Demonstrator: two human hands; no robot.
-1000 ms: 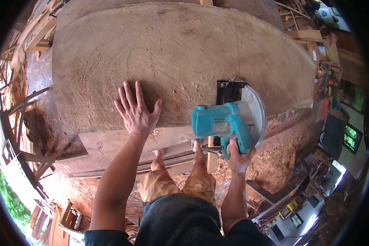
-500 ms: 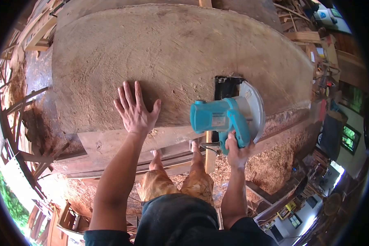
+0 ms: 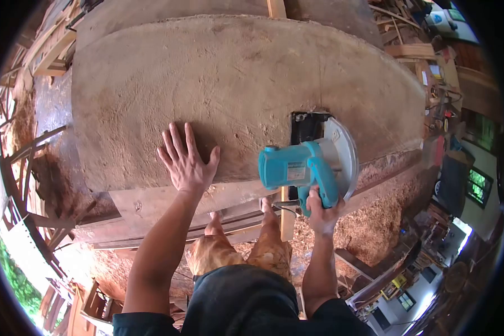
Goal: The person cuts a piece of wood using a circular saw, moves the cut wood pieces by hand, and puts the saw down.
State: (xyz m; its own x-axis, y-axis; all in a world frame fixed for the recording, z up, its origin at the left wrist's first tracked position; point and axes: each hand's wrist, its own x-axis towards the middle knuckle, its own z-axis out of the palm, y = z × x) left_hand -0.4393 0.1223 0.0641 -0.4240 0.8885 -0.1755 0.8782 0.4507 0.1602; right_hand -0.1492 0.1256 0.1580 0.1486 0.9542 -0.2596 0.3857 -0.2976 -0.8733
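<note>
A teal circular saw (image 3: pixel 288 166) with a grey blade guard sits on a broad wooden slab (image 3: pixel 207 73), over its near edge. My right hand (image 3: pixel 323 215) is wrapped round the saw's rear handle. The black base plate (image 3: pixel 306 127) lies on the wood, and the blade itself is hidden. To the left, my left hand (image 3: pixel 190 162) rests flat on the slab near the same edge, fingers spread and holding nothing. Sawdust and rough marks cover the slab's surface. A faint line runs across the wood beyond the saw.
Planks (image 3: pixel 157 204) lie below the slab's near edge, close to my feet. Wood shavings (image 3: pixel 369 224) cover the ground at the right. A cord (image 3: pixel 285 209) trails from the saw's handle. Timber pieces (image 3: pixel 53 53) are stacked at the far left, with tools (image 3: pixel 445 109) at the right.
The slab, saw and both hands appear slightly lower in the view, as if my head tilted. The saw and my left hand keep nearly the same places on the slab.
</note>
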